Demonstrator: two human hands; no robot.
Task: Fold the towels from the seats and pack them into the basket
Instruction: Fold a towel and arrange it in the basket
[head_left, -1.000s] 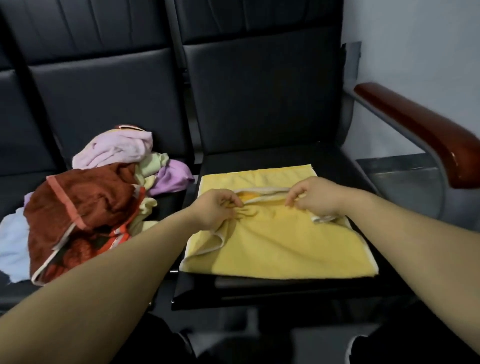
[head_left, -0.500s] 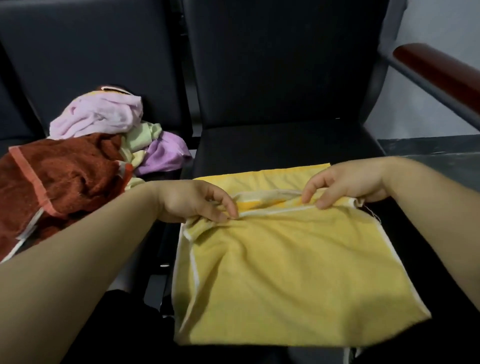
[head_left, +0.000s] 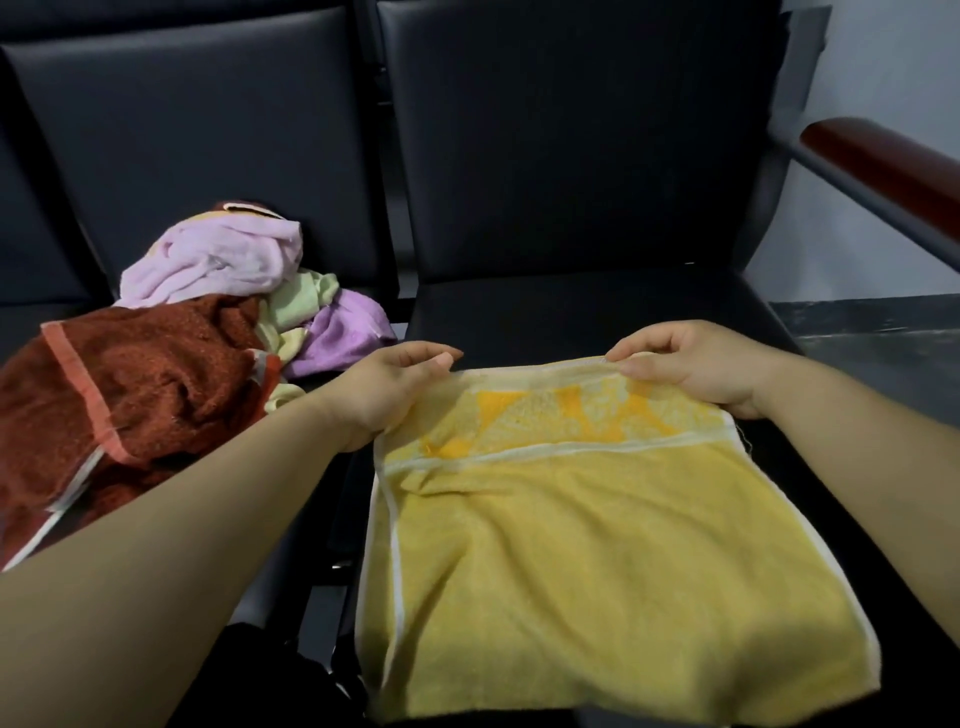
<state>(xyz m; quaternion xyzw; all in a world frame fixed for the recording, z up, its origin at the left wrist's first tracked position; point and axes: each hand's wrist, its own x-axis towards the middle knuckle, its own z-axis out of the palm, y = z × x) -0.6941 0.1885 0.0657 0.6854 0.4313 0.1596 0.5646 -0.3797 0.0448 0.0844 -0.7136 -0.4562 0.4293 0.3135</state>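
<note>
A left hand and a right hand each pinch a far corner of the yellow towel, pulling its patterned border taut. The towel drapes over the front of a black seat at 5 o'clock. More towels sit heaped at 9 o'clock.

Bare seat cushion beyond the yellow towel; towel heap at left, armrest perhaps over the right edge.
</note>
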